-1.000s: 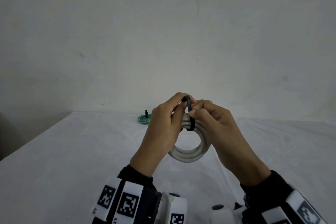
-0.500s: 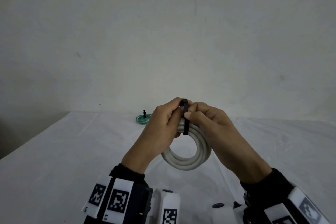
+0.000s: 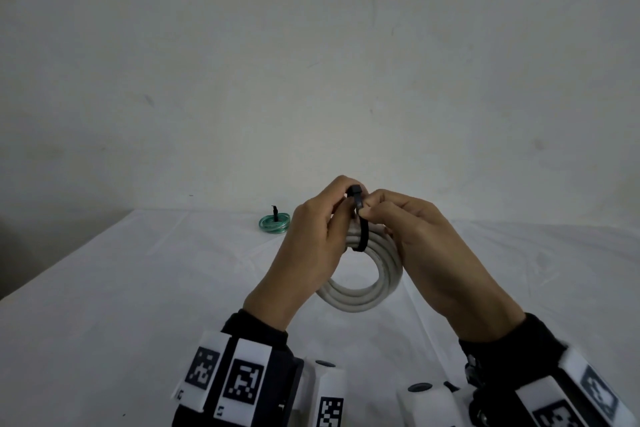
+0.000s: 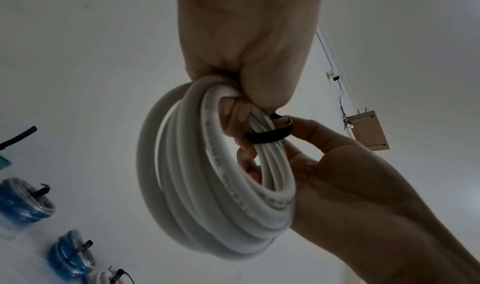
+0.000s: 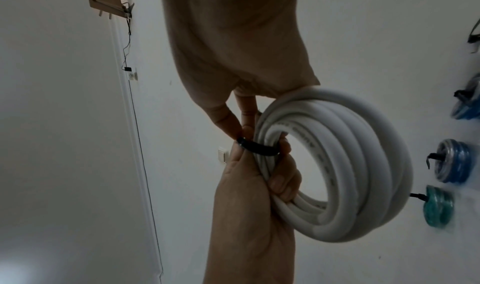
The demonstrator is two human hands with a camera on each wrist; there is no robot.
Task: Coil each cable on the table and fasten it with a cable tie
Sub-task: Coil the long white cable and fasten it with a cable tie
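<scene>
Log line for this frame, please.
step: fastening tie | left hand: grips white coil | right hand: pinches black tie | tie: looped round coil | green coil: tied, on table

White cable point(image 3: 360, 291) coil's top (under the hands) is hidden.

White cable point(image 3: 372, 291) smooth matt plastic; black tie point(image 3: 362, 232) matt plastic; table cloth point(image 3: 138, 288) white, creased
</scene>
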